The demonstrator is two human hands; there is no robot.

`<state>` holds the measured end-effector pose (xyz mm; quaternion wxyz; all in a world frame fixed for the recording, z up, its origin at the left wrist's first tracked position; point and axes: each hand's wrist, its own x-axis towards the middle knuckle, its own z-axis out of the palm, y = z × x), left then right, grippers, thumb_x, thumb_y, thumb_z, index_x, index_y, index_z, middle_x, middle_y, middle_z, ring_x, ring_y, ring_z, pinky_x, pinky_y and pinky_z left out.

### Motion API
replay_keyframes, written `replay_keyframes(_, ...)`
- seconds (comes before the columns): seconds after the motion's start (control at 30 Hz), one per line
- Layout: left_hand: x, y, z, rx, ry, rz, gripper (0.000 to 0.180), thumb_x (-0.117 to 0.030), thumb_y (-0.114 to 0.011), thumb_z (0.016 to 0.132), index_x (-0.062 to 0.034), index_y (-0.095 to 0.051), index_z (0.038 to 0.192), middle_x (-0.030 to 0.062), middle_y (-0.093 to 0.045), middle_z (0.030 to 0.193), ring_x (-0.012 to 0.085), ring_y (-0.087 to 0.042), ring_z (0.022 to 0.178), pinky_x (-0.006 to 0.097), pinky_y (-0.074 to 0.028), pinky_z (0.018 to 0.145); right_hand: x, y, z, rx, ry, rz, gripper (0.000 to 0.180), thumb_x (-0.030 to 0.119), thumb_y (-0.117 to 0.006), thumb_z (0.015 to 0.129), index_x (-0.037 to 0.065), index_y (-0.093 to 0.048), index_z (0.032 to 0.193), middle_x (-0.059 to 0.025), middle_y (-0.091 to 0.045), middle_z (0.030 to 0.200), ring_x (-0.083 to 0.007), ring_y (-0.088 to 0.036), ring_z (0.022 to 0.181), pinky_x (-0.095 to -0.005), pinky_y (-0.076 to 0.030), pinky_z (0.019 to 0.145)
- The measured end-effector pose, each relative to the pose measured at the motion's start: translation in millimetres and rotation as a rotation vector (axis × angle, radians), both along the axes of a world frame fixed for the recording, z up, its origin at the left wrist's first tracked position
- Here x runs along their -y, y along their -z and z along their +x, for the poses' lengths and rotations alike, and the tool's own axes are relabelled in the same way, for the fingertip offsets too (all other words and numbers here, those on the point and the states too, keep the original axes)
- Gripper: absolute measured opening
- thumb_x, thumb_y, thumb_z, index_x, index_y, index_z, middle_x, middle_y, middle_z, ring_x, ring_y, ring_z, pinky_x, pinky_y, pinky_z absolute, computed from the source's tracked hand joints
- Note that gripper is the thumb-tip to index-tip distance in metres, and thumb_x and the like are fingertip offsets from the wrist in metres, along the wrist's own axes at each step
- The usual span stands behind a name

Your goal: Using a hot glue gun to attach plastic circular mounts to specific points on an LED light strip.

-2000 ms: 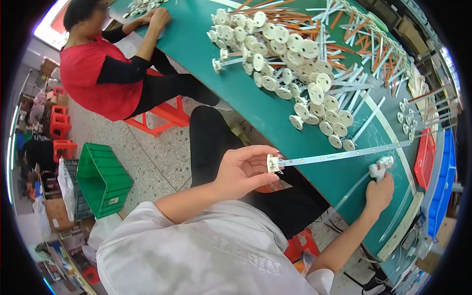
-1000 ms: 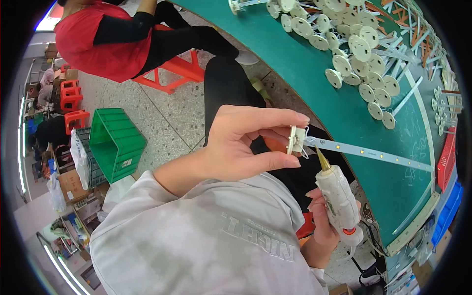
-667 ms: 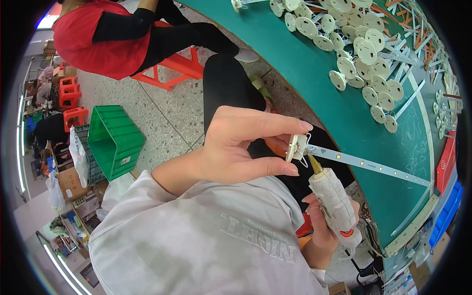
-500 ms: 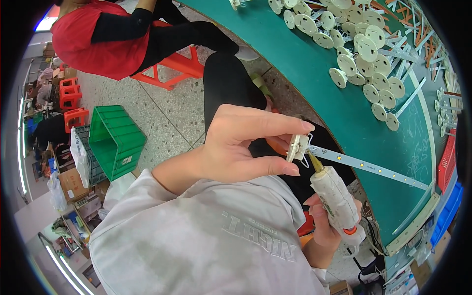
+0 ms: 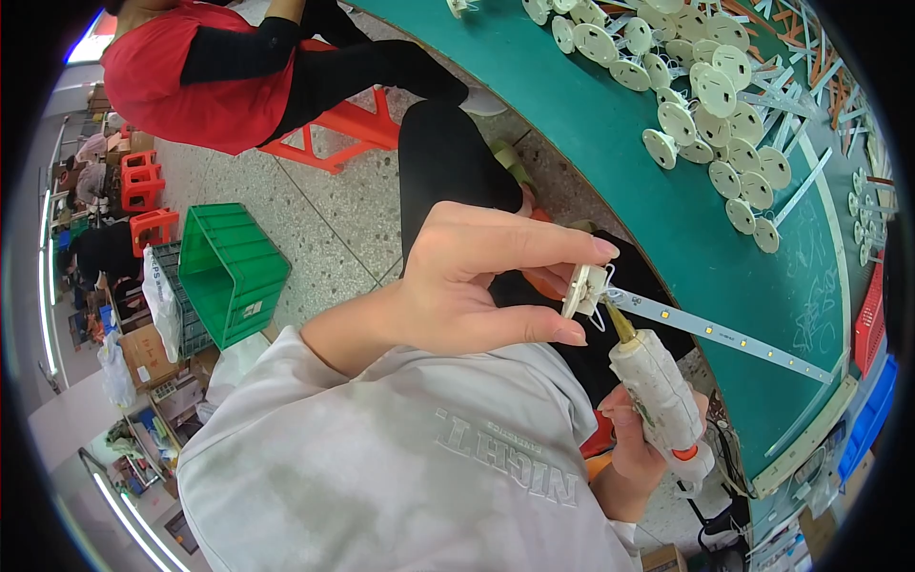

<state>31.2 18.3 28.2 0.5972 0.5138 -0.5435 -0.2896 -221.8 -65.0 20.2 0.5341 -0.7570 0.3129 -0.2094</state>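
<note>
Between thumb and fingertips, my left hand (image 5: 467,272) pinches a round cream disc (image 5: 576,292) by its edges, tilted almost on edge. Thin white wires loop out from its back. A narrow white LED strip (image 5: 729,337) runs from the disc out to the right, over the green table. My right hand (image 5: 637,456) grips a white glue gun (image 5: 653,381) with an orange-red part near its rear. The gun's brass-coloured nozzle points up at the joint of disc and strip. Whether fresh glue is there is too small to tell.
Many similar discs with strips (image 5: 717,91) lie heaped across the green table (image 5: 581,124). A red basket (image 5: 869,319) and a blue tray (image 5: 867,419) are at the right. To the left, a green crate (image 5: 233,276) stands on the floor; a person in red (image 5: 195,81) sits on a red stool (image 5: 334,133).
Both hands keep their grips, and the nozzle stays at the back of the disc. The whole view has shifted very slightly.
</note>
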Motion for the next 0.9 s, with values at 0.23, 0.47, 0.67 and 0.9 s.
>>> replay_keyframes(0.23, 2.5, 1.9, -5.4, -0.073, -0.069, -0.022, 0.048, -0.005, -0.081, 0.067, 0.0039, -0.063, 0.111, 0.0141, -0.068, 0.090, 0.0172, -0.069, 0.076, 0.026, -0.057, 0.068, 2.0, -1.4, 0.2, -0.026, -0.049, -0.139, 0.031, 0.009, -0.073, 0.058, 0.003, -0.069, 0.088, -0.0113, -0.066, 0.073, -0.0276, -0.065, 0.062, -0.0305, -0.048, 0.051)
replay_keyframes(0.47, 0.3, 0.4, -0.6, -0.037, -0.001, 0.024, 0.058, -0.011, -0.083, 0.066, 0.0147, -0.057, 0.111, 0.0275, -0.065, 0.101, 0.0276, -0.068, 0.090, 0.031, -0.055, 0.078, -1.8, -1.3, 1.5, 0.005, 0.011, -0.074, 0.030, 0.007, -0.073, 0.056, 0.002, -0.070, 0.086, -0.0119, -0.066, 0.073, -0.0279, -0.065, 0.062, -0.0298, -0.048, 0.052)
replay_keyframes(0.67, 0.3, 3.3, -0.8, 0.034, -0.040, -0.044, 0.053, -0.011, -0.084, 0.062, 0.0116, -0.062, 0.105, 0.0269, -0.065, 0.100, 0.0288, -0.069, 0.087, 0.030, -0.055, 0.074, -3.3, -2.4, 1.0, -0.017, 0.018, 0.017, 0.033, 0.005, -0.072, 0.053, 0.002, -0.070, 0.086, -0.0127, -0.067, 0.076, -0.0291, -0.066, 0.066, -0.0306, -0.050, 0.055)
replay_keyframes(0.9, 0.1, -3.0, -2.7, 0.190, -0.085, -0.083, 0.048, -0.010, -0.084, 0.061, 0.0079, -0.065, 0.100, 0.0265, -0.065, 0.100, 0.0295, -0.070, 0.082, 0.030, -0.055, 0.074, -3.9, -3.4, 0.8, -0.051, 0.040, 0.033, 0.033, 0.005, -0.072, 0.053, 0.003, -0.070, 0.086, -0.0131, -0.068, 0.077, -0.0287, -0.066, 0.066, -0.0311, -0.050, 0.057)
